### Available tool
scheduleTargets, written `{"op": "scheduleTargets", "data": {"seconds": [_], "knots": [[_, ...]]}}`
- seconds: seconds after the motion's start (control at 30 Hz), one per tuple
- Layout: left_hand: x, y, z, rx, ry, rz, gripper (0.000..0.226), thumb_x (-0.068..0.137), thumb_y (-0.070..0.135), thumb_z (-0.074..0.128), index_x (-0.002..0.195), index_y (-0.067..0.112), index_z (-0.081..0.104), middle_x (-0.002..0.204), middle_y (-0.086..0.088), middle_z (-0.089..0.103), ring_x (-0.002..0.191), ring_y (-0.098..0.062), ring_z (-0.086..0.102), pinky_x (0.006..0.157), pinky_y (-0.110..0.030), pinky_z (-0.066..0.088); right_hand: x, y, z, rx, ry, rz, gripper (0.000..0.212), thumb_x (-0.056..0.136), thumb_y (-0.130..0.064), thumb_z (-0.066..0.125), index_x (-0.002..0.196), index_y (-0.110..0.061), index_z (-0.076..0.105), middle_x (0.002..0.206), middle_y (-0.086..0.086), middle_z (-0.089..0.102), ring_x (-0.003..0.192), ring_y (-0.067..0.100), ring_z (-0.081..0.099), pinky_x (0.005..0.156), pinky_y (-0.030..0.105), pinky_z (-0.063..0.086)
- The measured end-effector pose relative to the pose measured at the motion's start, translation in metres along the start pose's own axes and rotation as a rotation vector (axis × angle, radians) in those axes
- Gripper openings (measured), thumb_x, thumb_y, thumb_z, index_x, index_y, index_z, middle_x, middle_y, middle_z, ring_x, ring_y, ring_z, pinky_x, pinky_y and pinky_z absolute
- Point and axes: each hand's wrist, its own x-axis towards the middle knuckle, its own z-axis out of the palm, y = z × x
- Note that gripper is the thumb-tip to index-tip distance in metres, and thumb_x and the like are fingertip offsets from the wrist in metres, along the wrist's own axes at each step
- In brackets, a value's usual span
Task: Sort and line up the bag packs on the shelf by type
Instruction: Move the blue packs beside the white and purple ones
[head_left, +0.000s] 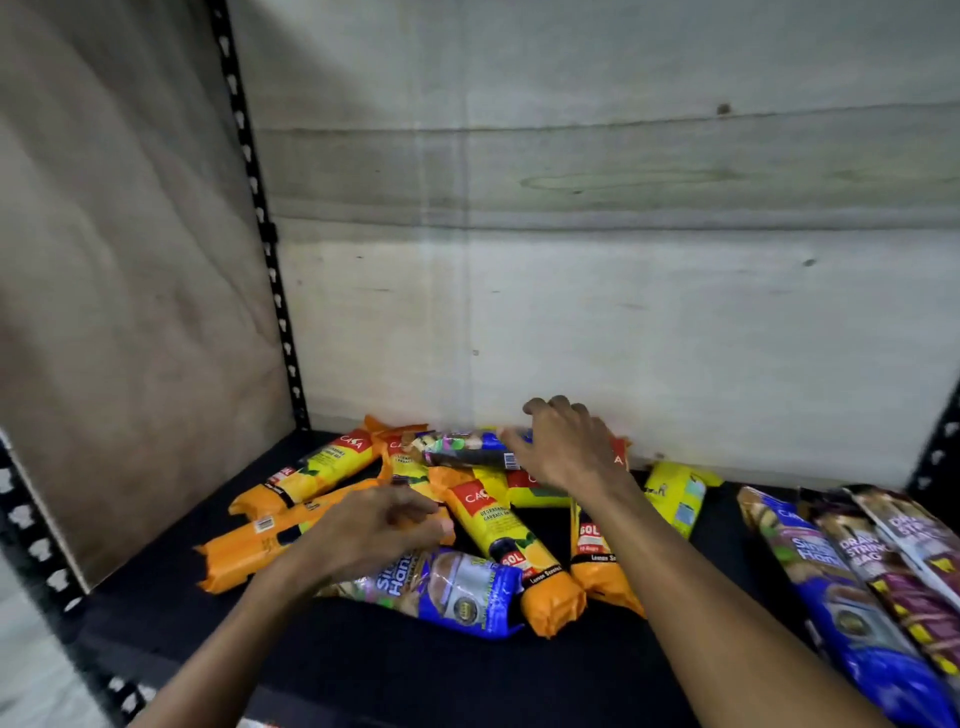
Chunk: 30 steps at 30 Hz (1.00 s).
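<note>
Two hands blur: your right hand (563, 449) grasps a blue pack (462, 448) at the shelf (415, 670) back; left hand (376, 525) grip unclear.

Storeroom: slotted metal shelf (467, 670), plywood backing (623, 312).

The shelf (415, 670) lies bare in front of the heap of packs (467, 519), leaving open room there. Behind the heap the back wall (623, 312) blocks the way; left of it stands a side panel (130, 312). Right of the heap, a narrow bare strip separates it from a row of packs (857, 571).
</note>
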Motion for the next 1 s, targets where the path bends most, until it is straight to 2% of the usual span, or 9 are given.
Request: {"op": "scheduleTargets", "data": {"seconds": [0.1, 0.17, 0.27, 0.43, 0.53, 0.63, 0.7, 0.8, 1.0], "knots": [[-0.009, -0.014, -0.004, -0.057, -0.159, 0.008, 0.048, 0.065, 0.07, 0.069, 0.108, 0.049, 0.064, 0.112, 0.024, 0.061, 0.1, 0.001, 0.062, 0.079, -0.018, 0.055, 0.017, -0.012, 0.015, -0.024, -0.104, -0.04, 0.065, 0.094, -0.064, 0.039, 0.139, -0.02, 0.051, 0.14, 0.012, 0.053, 0.129, 0.035, 0.048, 0.102, 0.047, 0.042], [-0.012, -0.023, -0.007, -0.06, -0.204, 0.019, 0.059, 0.061, 0.066, 0.078, 0.116, 0.048, 0.063, 0.115, 0.02, 0.06, 0.102, -0.001, 0.062, 0.086, -0.024, 0.057, 0.025, -0.018, 0.023, -0.042, -0.153, -0.05, 0.063, 0.094, -0.066, 0.036, 0.136, -0.023, 0.054, 0.137, 0.01, 0.057, 0.126, 0.034, 0.051, 0.101, 0.046, 0.041], [-0.014, -0.025, -0.011, -0.016, -0.25, 0.062, 0.069, 0.063, 0.055, 0.084, 0.126, 0.046, 0.057, 0.117, 0.022, 0.057, 0.102, 0.004, 0.059, 0.089, -0.018, 0.054, 0.032, -0.024, 0.032, -0.085, -0.174, -0.057, 0.057, 0.094, -0.064, 0.038, 0.13, -0.024, 0.058, 0.13, 0.01, 0.062, 0.121, 0.034, 0.053, 0.098, 0.046, 0.04], [-0.017, -0.02, -0.014, 0.075, -0.233, 0.089, 0.062, 0.067, 0.052, 0.082, 0.12, 0.053, 0.051, 0.111, 0.031, 0.048, 0.103, 0.011, 0.05, 0.081, -0.006, 0.045, 0.041, -0.027, 0.024, -0.111, -0.257, -0.041, 0.053, 0.093, -0.058, 0.052, 0.134, -0.025, 0.051, 0.133, 0.011, 0.058, 0.124, 0.035, 0.046, 0.095, 0.046, 0.037], [-0.018, -0.024, -0.01, 0.264, -0.155, 0.1, 0.071, 0.064, 0.073, 0.07, 0.128, 0.056, 0.045, 0.126, 0.034, 0.039, 0.122, 0.009, 0.031, 0.103, -0.019, 0.025, 0.044, -0.031, 0.021, -0.153, -0.289, -0.057, 0.06, 0.091, -0.058, 0.056, 0.14, -0.025, 0.045, 0.139, 0.011, 0.054, 0.129, 0.036, 0.041, 0.099, 0.048, 0.035], [-0.024, -0.023, -0.001, 0.292, -0.037, -0.019, 0.096, 0.053, 0.095, 0.044, 0.138, 0.051, 0.04, 0.139, 0.016, 0.034, 0.131, -0.01, 0.031, 0.11, -0.038, 0.033, 0.045, -0.032, 0.022, -0.178, -0.273, -0.065, 0.063, 0.088, -0.061, 0.058, 0.136, -0.023, 0.049, 0.136, 0.011, 0.055, 0.127, 0.036, 0.041, 0.099, 0.047, 0.034], [-0.031, -0.015, 0.008, 0.253, 0.073, -0.156, 0.105, 0.053, 0.098, 0.032, 0.142, 0.044, 0.038, 0.14, 0.006, 0.034, 0.126, -0.017, 0.045, 0.099, -0.037, 0.049, 0.044, -0.032, 0.021, -0.18, -0.253, -0.07, 0.065, 0.084, -0.063, 0.06, 0.133, -0.021, 0.053, 0.133, 0.012, 0.054, 0.125, 0.036, 0.043, 0.099, 0.047, 0.033], [-0.035, 0.0, 0.022, 0.226, 0.157, -0.34, 0.093, 0.072, 0.085, 0.039, 0.147, 0.032, 0.031, 0.144, -0.003, 0.026, 0.12, -0.026, 0.056, 0.088, -0.037, 0.054, 0.039, -0.035, 0.021, -0.152, -0.238, -0.08, 0.069, 0.08, -0.061, 0.067, 0.132, -0.019, 0.053, 0.132, 0.013, 0.047, 0.122, 0.036, 0.049, 0.101, 0.047, 0.036], [-0.035, 0.007, 0.035, 0.033, 0.263, -0.527, 0.1, 0.075, 0.078, 0.05, 0.151, 0.02, 0.019, 0.156, -0.011, 0.003, 0.131, -0.039, 0.045, 0.098, -0.046, 0.046, 0.024, -0.04, 0.029, -0.052, -0.138, -0.082, 0.071, 0.078, -0.055, 0.072, 0.133, -0.016, 0.05, 0.129, 0.012, 0.043, 0.111, 0.036, 0.059, 0.077, 0.038, 0.045]]}}
